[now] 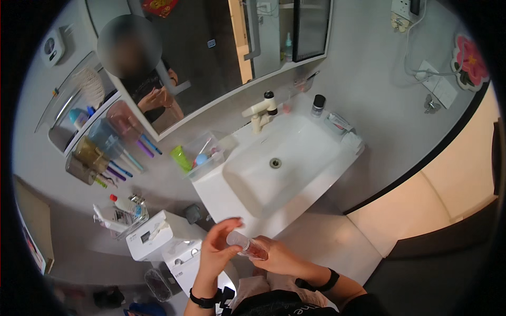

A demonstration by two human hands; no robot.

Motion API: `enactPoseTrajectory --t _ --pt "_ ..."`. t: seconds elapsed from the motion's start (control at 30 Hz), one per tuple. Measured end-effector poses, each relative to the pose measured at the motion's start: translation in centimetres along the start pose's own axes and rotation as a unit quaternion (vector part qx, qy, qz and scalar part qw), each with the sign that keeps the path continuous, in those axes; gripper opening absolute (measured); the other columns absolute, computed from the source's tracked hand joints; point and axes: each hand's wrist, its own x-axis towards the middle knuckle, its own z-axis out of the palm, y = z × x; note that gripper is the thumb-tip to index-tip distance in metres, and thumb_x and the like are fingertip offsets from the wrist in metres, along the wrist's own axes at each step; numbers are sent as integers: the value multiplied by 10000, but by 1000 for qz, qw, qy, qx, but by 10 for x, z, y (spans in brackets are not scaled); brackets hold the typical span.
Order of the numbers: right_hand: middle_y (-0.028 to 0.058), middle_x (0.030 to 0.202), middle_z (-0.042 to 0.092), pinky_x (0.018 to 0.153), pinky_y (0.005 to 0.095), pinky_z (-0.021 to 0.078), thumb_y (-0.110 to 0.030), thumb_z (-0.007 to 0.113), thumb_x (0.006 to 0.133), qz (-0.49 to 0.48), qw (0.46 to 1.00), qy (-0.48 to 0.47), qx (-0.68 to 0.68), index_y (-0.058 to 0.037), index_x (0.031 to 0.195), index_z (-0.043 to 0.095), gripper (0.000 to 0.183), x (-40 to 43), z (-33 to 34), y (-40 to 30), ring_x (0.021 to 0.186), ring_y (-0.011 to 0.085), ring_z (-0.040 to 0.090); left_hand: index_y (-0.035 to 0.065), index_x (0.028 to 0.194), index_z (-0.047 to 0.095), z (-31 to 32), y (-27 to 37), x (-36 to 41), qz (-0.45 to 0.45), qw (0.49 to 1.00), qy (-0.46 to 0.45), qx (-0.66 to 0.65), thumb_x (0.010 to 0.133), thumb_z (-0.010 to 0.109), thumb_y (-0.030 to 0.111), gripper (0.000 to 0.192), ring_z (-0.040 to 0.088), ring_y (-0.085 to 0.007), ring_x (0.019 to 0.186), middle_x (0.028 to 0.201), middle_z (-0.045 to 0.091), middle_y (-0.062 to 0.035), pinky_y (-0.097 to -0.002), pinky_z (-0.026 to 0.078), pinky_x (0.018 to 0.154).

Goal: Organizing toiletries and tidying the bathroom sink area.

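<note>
My right hand (276,254) is wrapped around a clear cylindrical container (253,249) with a pale translucent top. Something reddish shows through its wall, and I cannot tell whether it is the contents or my fingers. My left hand (217,247) is beside the container's top, fingers spread and raised. Its thumb lies close against the container; whether they touch is unclear. Both hands are in front of the near edge of a white washbasin (237,197). A cream faucet (261,110) with a black top stands at the basin's back.
A clear plastic box (211,164) of small items and a green tube (181,158) sit left of the basin. A black-capped jar (318,106) stands at its back right. Cups with toothbrushes (106,142) hang under the mirror cabinet (205,106). A white toilet (185,264) is at lower left.
</note>
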Motion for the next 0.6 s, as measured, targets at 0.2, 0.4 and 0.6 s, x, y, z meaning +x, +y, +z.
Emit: enactPoseTrajectory --t 0.2,0.4,0.6 --pt "164 1010 555 747 358 491 -150 663 725 3 996 88 -29 0 1120 501 452 15 -21 2 836 294 587 71 1121 523 -24 -3 23 -6 986 37 160 765 684 266 437 503 -133 700 915 509 -30 -260 424 636" --pt "143 1004 574 750 382 482 -210 671 719 -49 973 125 -185 -35 1109 526 451 30 -29 16 889 337 573 41 1030 551 10 26 45 39 911 -24 410 802 647 225 309 555 -230 650 855 517 -120 -296 447 540" --pt "79 863 596 679 290 453 -210 622 802 81 949 -292 89 -39 1118 550 367 63 -67 36 789 151 565 49 1010 564 6 34 61 46 891 -160 422 791 618 81 227 553 -263 846 989 536 -125 -307 456 712"
